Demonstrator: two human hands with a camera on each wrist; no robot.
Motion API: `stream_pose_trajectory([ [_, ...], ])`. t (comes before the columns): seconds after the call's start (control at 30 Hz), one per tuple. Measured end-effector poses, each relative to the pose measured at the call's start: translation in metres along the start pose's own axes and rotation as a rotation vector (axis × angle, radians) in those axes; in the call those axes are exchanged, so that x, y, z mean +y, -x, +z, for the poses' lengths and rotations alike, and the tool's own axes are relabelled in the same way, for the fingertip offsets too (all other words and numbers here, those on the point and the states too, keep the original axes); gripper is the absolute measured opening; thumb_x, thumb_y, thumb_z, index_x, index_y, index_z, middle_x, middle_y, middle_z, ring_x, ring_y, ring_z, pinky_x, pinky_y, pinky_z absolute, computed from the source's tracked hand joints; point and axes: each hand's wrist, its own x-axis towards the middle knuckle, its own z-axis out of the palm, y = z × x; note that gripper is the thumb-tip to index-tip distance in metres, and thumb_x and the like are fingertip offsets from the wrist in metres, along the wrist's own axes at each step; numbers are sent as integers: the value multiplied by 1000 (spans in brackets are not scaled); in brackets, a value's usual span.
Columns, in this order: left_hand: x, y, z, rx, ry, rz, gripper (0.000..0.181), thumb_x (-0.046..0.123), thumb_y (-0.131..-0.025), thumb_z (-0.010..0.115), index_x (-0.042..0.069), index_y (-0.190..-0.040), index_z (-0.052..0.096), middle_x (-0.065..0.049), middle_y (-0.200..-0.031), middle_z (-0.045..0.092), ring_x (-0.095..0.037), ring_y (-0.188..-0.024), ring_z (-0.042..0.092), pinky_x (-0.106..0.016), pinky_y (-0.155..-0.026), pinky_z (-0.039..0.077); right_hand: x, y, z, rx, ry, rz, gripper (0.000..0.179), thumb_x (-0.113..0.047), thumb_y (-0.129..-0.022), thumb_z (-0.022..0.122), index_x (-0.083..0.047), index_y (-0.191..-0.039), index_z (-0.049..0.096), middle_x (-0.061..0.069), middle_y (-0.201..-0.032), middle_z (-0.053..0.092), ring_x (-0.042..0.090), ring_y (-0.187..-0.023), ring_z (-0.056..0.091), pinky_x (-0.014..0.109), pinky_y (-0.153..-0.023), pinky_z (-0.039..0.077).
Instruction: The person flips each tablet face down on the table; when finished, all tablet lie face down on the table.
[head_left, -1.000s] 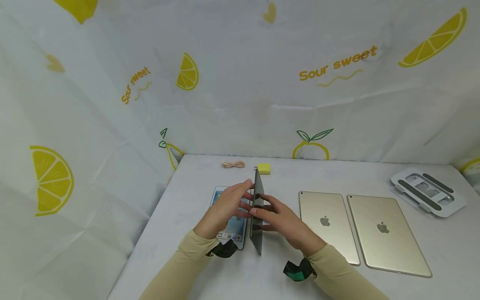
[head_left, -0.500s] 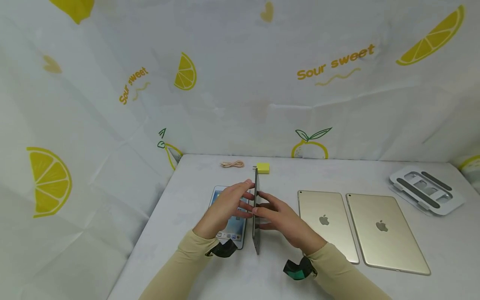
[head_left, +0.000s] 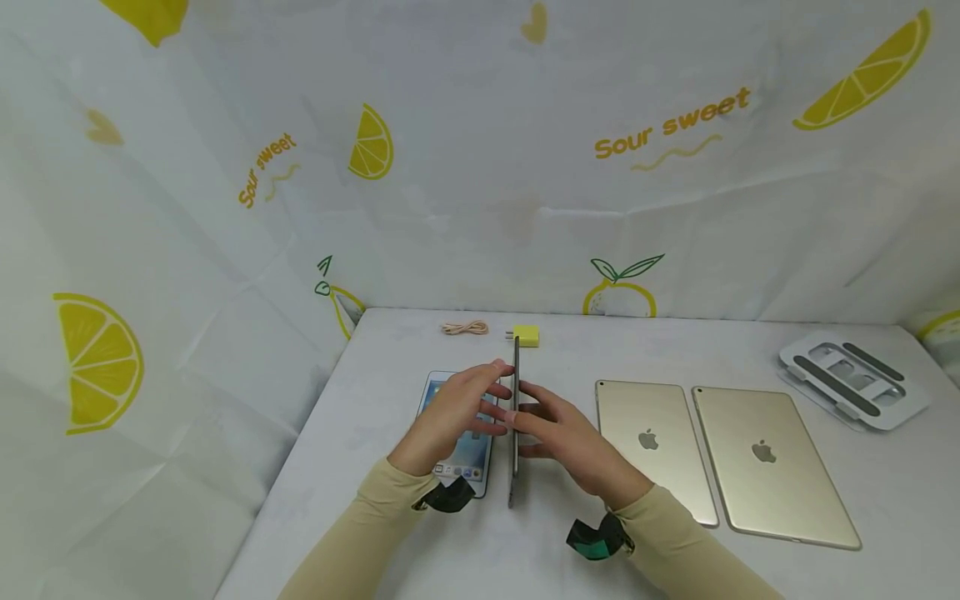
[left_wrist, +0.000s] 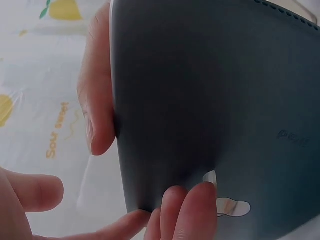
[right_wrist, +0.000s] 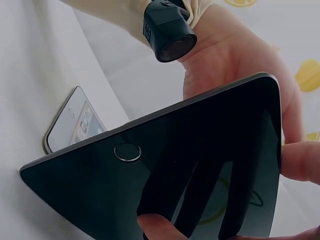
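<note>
A dark grey tablet (head_left: 516,467) stands nearly upright and edge-on between both hands. Its back, with a silver apple logo (left_wrist: 233,207), faces my left hand (head_left: 450,417); those fingers touch the back, while the thumb is apart from it in the left wrist view. My right hand (head_left: 577,446) holds the tablet: the thumb (right_wrist: 302,161) lies at the edge and fingertips touch the black screen (right_wrist: 100,185), where a round home button shows. Whether the lower edge meets the table I cannot tell. Under my left hand lies a white-framed smaller tablet (head_left: 468,454), screen lit.
Two gold tablets (head_left: 660,417) lie face down side by side on the right of the white table (head_left: 558,550). Farther right is a white-and-grey folding stand (head_left: 855,383). At the back lie a coiled pink cable (head_left: 465,328) and a yellow charger (head_left: 527,336).
The grey tablet has turned slightly between the hands: its right face showed to the head view earlier, and now it appears almost edge-on. Both hands have stayed nearly in place.
</note>
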Motion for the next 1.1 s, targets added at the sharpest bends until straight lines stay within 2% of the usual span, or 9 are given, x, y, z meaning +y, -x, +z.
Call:
stream_pose_trajectory([
  [0.17, -2, -1, -1, 2, -28, 3, 61, 61, -111, 49, 17, -150, 63, -16, -130, 68, -22, -94, 76, -42, -89, 68, -1, 1, 0, 3, -6, -7, 76, -33, -108, 62, -6, -170, 27, 31, -166, 42, 46, -142, 58, 54, -104, 62],
  [0.27, -3, -2, -2, 4, -48, -6, 61, 61, -111, 48, 15, -148, 64, -17, -128, 69, -23, -95, 76, -42, -92, 67, 0, 0, 0, 6, -8, -11, 75, -30, -108, 61, -6, -170, 27, 31, -166, 43, 46, -143, 57, 54, -104, 62],
  [0.43, -10, -8, -5, 27, -90, -74, 69, 62, -111, 47, 6, -149, 61, -21, -133, 69, -35, -108, 77, -44, -97, 65, -2, 1, 0, 15, 5, 2, 74, -27, -108, 61, -5, -170, 26, 32, -167, 41, 47, -145, 55, 55, -105, 61],
  [0.53, -15, -11, -5, 46, -124, -120, 76, 65, -109, 46, 3, -153, 56, -22, -139, 68, -38, -115, 75, -46, -102, 63, -5, 3, -1, 20, 16, 9, 75, -26, -108, 61, -3, -170, 24, 33, -168, 38, 48, -147, 53, 56, -107, 59],
  [0.67, -21, -15, -5, 62, -150, -160, 84, 68, -107, 47, 1, -157, 50, -21, -143, 67, -35, -118, 74, -49, -106, 61, -9, 4, -4, 23, 20, 13, 76, -24, -108, 60, -2, -170, 23, 33, -168, 38, 49, -148, 52, 58, -110, 57],
  [0.8, -25, -18, -3, 61, -173, -176, 85, 70, -107, 48, 2, -157, 51, -20, -142, 67, -32, -115, 74, -47, -106, 61, -10, 6, -6, 33, 38, 22, 75, -22, -109, 59, -2, -170, 23, 33, -167, 39, 49, -147, 53, 59, -111, 56],
  [0.97, -30, -21, 2, 44, -211, -178, 83, 70, -106, 49, 0, -151, 56, -18, -137, 69, -28, -110, 73, -45, -103, 62, -10, 11, -11, 92, 78, 34, 71, -18, -108, 60, -3, -170, 28, 30, -164, 44, 46, -143, 57, 55, -109, 58],
  [1.1, -29, -22, 6, 40, -216, -182, 84, 68, -106, 50, -2, -153, 54, -19, -138, 69, -28, -112, 74, -44, -102, 62, -11, 17, -15, 135, 115, 24, 71, -17, -107, 63, -2, -169, 31, 28, -159, 50, 45, -142, 59, 51, -106, 61],
])
